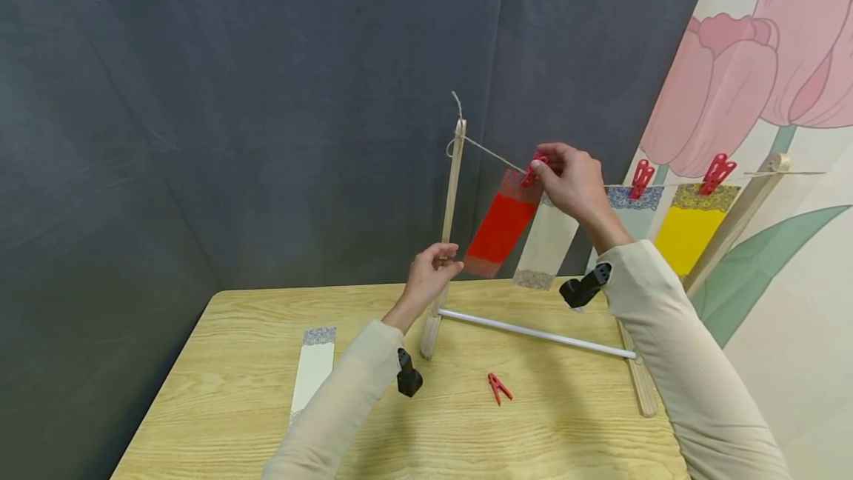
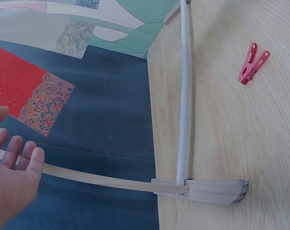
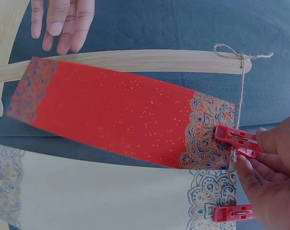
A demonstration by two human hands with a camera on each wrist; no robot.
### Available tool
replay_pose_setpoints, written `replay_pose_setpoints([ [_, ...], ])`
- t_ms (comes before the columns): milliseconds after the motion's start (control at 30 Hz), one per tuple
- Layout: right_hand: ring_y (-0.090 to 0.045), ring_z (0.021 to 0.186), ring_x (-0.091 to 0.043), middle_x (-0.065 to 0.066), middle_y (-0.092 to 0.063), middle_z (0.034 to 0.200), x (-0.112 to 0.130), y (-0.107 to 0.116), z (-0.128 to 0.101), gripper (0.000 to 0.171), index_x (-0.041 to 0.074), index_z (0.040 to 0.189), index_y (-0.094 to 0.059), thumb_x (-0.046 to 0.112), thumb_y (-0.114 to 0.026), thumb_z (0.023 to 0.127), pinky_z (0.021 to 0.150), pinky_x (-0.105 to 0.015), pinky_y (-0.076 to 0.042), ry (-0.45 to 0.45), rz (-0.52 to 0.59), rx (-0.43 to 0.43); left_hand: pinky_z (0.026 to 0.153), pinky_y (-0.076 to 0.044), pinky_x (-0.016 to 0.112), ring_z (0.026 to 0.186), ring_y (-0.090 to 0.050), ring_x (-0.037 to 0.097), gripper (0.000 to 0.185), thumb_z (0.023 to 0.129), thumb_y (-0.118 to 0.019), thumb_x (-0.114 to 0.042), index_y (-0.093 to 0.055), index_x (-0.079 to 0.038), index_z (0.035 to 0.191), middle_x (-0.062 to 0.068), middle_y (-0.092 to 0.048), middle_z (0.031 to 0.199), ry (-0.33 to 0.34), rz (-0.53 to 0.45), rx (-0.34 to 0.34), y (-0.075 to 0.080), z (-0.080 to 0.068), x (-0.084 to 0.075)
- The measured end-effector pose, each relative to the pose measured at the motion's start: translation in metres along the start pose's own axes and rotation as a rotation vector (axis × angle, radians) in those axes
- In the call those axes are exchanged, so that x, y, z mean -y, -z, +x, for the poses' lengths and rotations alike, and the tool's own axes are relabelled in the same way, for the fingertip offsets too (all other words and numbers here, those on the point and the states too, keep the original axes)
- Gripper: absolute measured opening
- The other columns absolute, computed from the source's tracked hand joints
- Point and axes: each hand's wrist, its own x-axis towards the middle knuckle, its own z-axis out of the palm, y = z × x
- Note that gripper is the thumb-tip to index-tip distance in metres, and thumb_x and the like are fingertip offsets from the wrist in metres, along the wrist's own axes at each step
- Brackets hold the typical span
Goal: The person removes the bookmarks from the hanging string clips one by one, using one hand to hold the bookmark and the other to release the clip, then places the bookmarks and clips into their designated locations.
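My right hand (image 1: 571,182) pinches a red clothespin (image 3: 231,136) at the patterned top end of a red card (image 1: 503,224). The clothespin's jaws lie over the card's edge, right at the twine (image 1: 492,152). The card hangs aslant, gold-flecked, with lace-like print at both ends. Beside its lower end is my left hand (image 1: 429,272), its fingers loosely extended and holding nothing. A cream card (image 1: 545,243) hangs just to the right, with its own red clothespin (image 3: 231,212) showing in the right wrist view.
Pale blue (image 1: 636,219) and yellow (image 1: 693,232) cards hang farther right under red clothespins. Wooden posts (image 1: 453,191) joined by a white rod (image 1: 533,330) carry the twine. On the table (image 1: 233,361) lie a loose red clothespin (image 1: 498,388) and a white card (image 1: 313,372).
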Motion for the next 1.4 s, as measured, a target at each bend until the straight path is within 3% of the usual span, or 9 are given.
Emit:
replay_pose_setpoints([
  [167, -0.060, 0.106, -0.034, -0.022, -0.063, 0.116, 0.000, 0.001, 0.000, 0.038, -0.002, 0.131, -0.056, 0.020, -0.054, 0.100, 0.091, -0.049, -0.048, 0.002, -0.011, 0.001, 0.088, -0.051, 0.036, 0.111, -0.058, 0.027, 0.037, 0.091, -0.069, -0.009, -0.062, -0.004, 0.127, 0.016, -0.060, 0.125, 0.026, 0.011, 0.053, -0.001, -0.001, 0.002],
  [300, -0.060, 0.103, -0.033, -0.022, -0.063, 0.115, 0.000, 0.002, -0.001, 0.038, -0.002, 0.131, -0.056, 0.020, -0.053, 0.100, 0.089, -0.049, -0.049, 0.001, -0.009, 0.002, 0.088, -0.052, 0.034, 0.110, -0.059, 0.028, 0.036, 0.092, -0.067, -0.007, -0.061, -0.001, 0.127, 0.017, -0.061, 0.122, 0.009, 0.004, 0.066, -0.001, -0.005, -0.002],
  [500, -0.060, 0.103, -0.033, -0.022, -0.063, 0.115, 0.001, 0.003, -0.002, 0.038, -0.002, 0.131, -0.056, 0.020, -0.053, 0.100, 0.090, -0.048, -0.048, -0.009, 0.006, 0.015, 0.084, -0.052, 0.033, 0.101, -0.062, 0.025, 0.030, 0.091, -0.068, -0.006, -0.064, -0.001, 0.121, 0.011, -0.067, 0.111, 0.017, 0.015, 0.063, -0.001, -0.005, 0.000],
  [533, -0.060, 0.104, -0.033, -0.021, -0.063, 0.115, 0.001, 0.003, -0.002, 0.038, -0.002, 0.130, -0.056, 0.020, -0.053, 0.100, 0.090, -0.048, -0.048, -0.008, 0.005, 0.013, 0.083, -0.052, 0.032, 0.099, -0.063, 0.023, 0.029, 0.091, -0.069, -0.006, -0.065, -0.002, 0.119, 0.009, -0.067, 0.109, 0.016, 0.017, 0.059, -0.002, -0.002, 0.006],
  [800, -0.060, 0.102, -0.032, -0.021, -0.064, 0.114, 0.001, 0.002, -0.001, 0.037, -0.002, 0.130, -0.057, 0.021, -0.053, 0.100, 0.090, -0.047, -0.048, -0.010, 0.003, 0.008, 0.074, -0.053, 0.029, 0.084, -0.063, 0.020, 0.024, 0.089, -0.069, -0.001, -0.068, 0.000, 0.113, 0.010, -0.068, 0.098, -0.008, 0.022, 0.062, -0.005, -0.001, 0.007],
  [1133, -0.061, 0.104, -0.033, -0.021, -0.064, 0.115, 0.000, 0.001, 0.001, 0.038, -0.002, 0.130, -0.057, 0.022, -0.053, 0.100, 0.090, -0.048, -0.048, 0.006, 0.002, -0.004, 0.069, -0.053, 0.025, 0.080, -0.063, 0.022, 0.018, 0.090, -0.066, 0.001, -0.068, 0.002, 0.108, 0.011, -0.067, 0.094, -0.011, 0.013, 0.061, -0.006, 0.001, 0.008],
  [1267, -0.060, 0.105, -0.033, -0.021, -0.063, 0.116, 0.000, 0.001, 0.002, 0.038, -0.001, 0.130, -0.057, 0.022, -0.053, 0.100, 0.092, -0.048, -0.048, 0.004, 0.008, -0.009, 0.067, -0.055, 0.028, 0.078, -0.064, 0.025, 0.015, 0.090, -0.066, 0.001, -0.069, 0.003, 0.105, 0.010, -0.067, 0.089, -0.017, -0.004, 0.063, -0.008, 0.001, 0.009],
  [1400, -0.060, 0.106, -0.033, -0.021, -0.063, 0.117, 0.000, 0.001, 0.003, 0.039, -0.001, 0.131, -0.056, 0.022, -0.053, 0.101, 0.093, -0.049, -0.047, -0.001, 0.017, -0.011, 0.071, -0.057, 0.036, 0.074, -0.065, 0.020, 0.013, 0.090, -0.066, 0.002, -0.068, 0.004, 0.103, 0.009, -0.067, 0.086, -0.017, -0.024, 0.069, -0.010, 0.004, 0.011],
])
